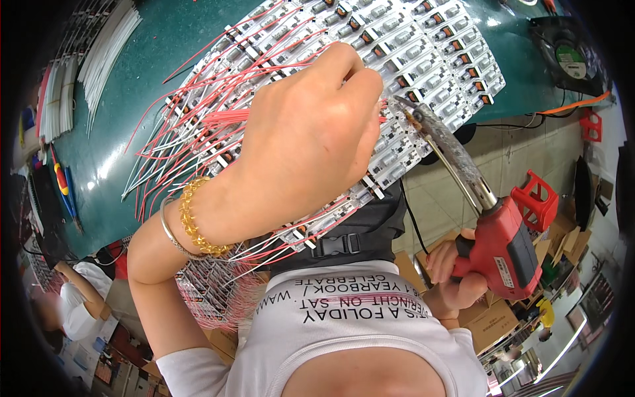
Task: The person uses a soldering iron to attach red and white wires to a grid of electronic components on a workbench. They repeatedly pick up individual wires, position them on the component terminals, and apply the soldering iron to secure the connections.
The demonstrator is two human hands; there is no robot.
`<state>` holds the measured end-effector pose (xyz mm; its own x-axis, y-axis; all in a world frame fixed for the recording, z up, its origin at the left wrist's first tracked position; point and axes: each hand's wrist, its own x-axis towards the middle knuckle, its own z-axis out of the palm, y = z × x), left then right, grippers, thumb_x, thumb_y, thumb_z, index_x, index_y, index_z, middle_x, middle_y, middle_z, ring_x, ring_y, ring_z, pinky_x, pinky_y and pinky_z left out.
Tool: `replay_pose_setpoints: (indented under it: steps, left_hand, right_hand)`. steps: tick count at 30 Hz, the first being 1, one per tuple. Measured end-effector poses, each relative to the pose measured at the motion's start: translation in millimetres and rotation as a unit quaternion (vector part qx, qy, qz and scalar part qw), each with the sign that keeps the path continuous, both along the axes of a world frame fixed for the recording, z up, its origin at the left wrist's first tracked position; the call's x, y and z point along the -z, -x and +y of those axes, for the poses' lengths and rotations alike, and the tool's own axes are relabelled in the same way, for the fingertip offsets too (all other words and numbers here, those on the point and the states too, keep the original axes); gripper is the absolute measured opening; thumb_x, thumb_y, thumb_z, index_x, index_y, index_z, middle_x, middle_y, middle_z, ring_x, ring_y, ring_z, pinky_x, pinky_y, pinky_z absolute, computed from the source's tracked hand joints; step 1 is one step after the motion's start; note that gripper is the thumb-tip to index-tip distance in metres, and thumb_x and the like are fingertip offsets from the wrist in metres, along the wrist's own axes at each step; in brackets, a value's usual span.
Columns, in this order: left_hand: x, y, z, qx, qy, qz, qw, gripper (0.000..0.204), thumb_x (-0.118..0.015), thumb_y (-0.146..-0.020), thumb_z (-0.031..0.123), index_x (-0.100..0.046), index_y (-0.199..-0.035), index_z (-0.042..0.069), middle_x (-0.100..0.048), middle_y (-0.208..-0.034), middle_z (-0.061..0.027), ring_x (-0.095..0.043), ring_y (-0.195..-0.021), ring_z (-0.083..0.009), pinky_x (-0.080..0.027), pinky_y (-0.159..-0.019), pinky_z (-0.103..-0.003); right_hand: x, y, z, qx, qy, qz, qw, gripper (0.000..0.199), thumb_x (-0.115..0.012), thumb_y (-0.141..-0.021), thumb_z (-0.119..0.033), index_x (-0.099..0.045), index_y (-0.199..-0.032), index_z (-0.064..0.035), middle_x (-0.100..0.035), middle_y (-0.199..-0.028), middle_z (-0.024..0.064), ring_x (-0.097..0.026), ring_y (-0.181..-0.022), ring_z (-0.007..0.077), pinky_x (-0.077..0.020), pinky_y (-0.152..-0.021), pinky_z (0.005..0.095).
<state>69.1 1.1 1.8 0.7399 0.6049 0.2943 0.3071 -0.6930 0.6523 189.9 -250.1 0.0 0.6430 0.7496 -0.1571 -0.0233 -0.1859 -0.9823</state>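
Note:
A panel of small circuit boards, set in rows with many small components, lies at the table's near edge. My left hand is closed over it, the fingers pinching a bundle of red wires whose ends poke out past the fingertips. My right hand grips a red and black soldering gun by its handle. Its long metal barrel points up and left. The dark tip sits at the boards, just right of my left fingertips; whether it touches a joint I cannot tell. Red and white wires trail off the panel's left side.
Bundles of white wires lie on the green table at the far left, near a screwdriver-like tool with a yellow and red handle. A black fan-like device stands far right. More wired boards hang or lie below my left arm. Another person sits left.

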Motion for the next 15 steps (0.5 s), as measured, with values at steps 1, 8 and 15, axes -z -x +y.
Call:
replay_pose_setpoints:
  steps: [1,8,15]
  left_hand:
    - [-1,0,0,-0.001,0.002,0.003,1.0,0.01,-0.063,-0.073,-0.003,-0.054,-0.072,-0.001,-0.053,-0.074,-0.008,-0.057,-0.057,-0.0179,-0.046,-0.05,-0.026]
    - [0,0,-1,0.001,0.008,0.013,1.0,0.009,-0.063,-0.073,-0.003,-0.055,-0.072,-0.001,-0.054,-0.075,-0.0081,-0.057,-0.058,-0.0171,-0.046,-0.05,-0.026]
    - [-4,3,-4,0.009,0.01,-0.017,1.0,0.008,-0.064,-0.072,-0.004,-0.057,-0.074,-0.001,-0.054,-0.084,-0.009,-0.056,-0.061,-0.0172,-0.046,-0.052,-0.026]
  right_hand:
    - [1,-1,-1,-0.005,-0.005,-0.001,1.0,0.084,-0.049,-0.078,-0.067,-0.039,-0.117,0.007,-0.041,-0.046,-0.0009,-0.04,-0.038,0.0113,-0.0379,-0.042,0.0246]
    - [-8,3,17,-0.017,-0.016,0.031,0.999,0.088,-0.048,-0.077,-0.069,-0.038,-0.12,0.008,-0.04,-0.045,-0.0018,-0.039,-0.037,0.0109,-0.0373,-0.04,0.0238]
    - [-12,0,14,-0.015,-0.025,0.047,0.998,0.093,-0.048,-0.075,-0.071,-0.035,-0.125,0.0072,-0.04,-0.044,-0.0018,-0.039,-0.036,0.0111,-0.0369,-0.039,0.0241]
